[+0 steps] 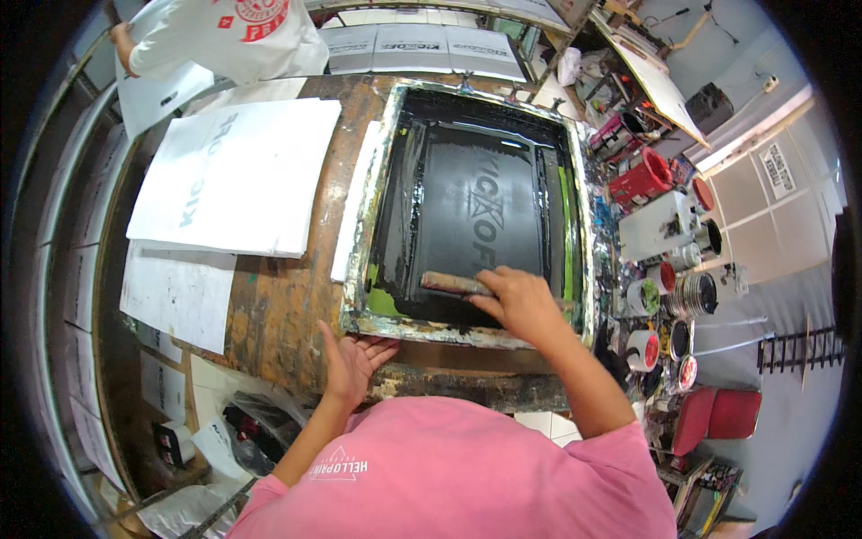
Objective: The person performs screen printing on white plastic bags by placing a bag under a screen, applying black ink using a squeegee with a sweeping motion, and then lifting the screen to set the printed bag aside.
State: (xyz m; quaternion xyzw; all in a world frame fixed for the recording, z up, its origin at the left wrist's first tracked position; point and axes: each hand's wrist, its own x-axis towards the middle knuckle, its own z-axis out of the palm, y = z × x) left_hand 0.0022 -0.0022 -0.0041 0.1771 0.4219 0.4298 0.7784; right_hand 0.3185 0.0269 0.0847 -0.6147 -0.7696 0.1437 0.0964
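The wooden table (278,310) bore the frame (449,332), coated inside with black ink (467,234); a knock to the frame could have smeared whatever lay beneath. The paper stack (242,171) sat apart on the left, where a stray drip might have stained it. The left hand (356,359) was palm up, fingers spread, at the frame's near edge; whether it touched, I could not tell. The right hand (521,305) was wrapped around the scraper (449,284) inside the frame; uneven pressure could have left streaks.
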